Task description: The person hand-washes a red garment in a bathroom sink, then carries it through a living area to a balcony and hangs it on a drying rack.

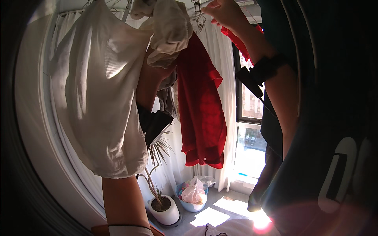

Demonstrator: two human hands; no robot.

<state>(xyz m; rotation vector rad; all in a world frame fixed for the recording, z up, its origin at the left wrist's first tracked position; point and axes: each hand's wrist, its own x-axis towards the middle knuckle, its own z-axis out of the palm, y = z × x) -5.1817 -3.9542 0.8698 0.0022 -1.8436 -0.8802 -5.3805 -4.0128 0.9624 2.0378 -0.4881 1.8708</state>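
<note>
A white garment (97, 88) hangs large at the left, in front of part of my raised left arm. The left hand itself is hidden behind bunched pale cloth (171, 29) at the top. A red garment (202, 103) hangs just right of that arm. My right hand (223, 13) is raised at the top, its fingertips close to metal hanging clips (198, 14); whether it pinches anything is unclear. Another red cloth (239, 44) hangs behind the right forearm. Each arm wears a black strapped device.
Dark clothing (271, 124) hangs at the right, beside a window (251, 100) and white curtains (220, 59). On the floor below stand a potted plant in a white pot (165, 212) and a blue basin (193, 208) with a plastic bag. White fabric (236, 228) lies at the bottom edge.
</note>
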